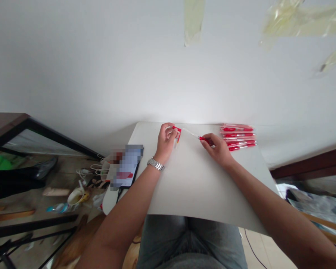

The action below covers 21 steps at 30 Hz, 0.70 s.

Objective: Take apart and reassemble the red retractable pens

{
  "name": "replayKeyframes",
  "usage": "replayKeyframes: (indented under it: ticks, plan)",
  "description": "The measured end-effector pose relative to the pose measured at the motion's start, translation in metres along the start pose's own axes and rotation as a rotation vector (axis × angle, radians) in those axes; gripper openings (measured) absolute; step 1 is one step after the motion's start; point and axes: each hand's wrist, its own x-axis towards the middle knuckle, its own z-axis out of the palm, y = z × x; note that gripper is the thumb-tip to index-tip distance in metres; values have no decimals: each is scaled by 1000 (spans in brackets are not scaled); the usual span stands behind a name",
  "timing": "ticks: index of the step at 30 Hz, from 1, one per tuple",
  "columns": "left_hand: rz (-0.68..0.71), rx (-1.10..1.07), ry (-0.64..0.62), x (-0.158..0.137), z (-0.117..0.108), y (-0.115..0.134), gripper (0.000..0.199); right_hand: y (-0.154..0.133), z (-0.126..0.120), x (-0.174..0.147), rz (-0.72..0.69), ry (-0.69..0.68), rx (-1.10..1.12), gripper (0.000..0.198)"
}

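Observation:
My left hand [165,142], with a metal watch on the wrist, is raised over the far part of the white table [190,179]. Its fingers are closed on a small red pen part [176,129]. A thin red stick with an orange tip [179,136] hangs beside those fingers; whether it is joined to the red part I cannot tell. To the right, my right hand [217,147] pinches a red pen piece [204,139] with a shiny end pointing left. A thin whitish strip [190,132] stretches between the two pieces. Several red pens [239,136] with clear sections lie near my right hand.
A phone [130,168], partly pixelated, lies at the table's left edge with a cable. The wall [168,74] with tape strips [194,22] stands right behind the table. A dark-framed piece of furniture [30,123] is at left, and a bag [319,209] at right.

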Motion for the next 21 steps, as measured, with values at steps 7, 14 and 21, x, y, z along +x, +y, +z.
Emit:
replayKeyframes:
  ticks: [7, 14, 21]
  plan:
    - [-9, -25, 7, 0, 2, 0, 30, 1, 1, 0, -14, -5, -23, 31]
    - [13, 5, -36, 0, 2, 2, 29, 1, 1, 0, -8, -8, -26, 33]
    - [32, 33, -68, -3, 2, 6, 28, 0, 1, 0, -11, -14, -25, 30]
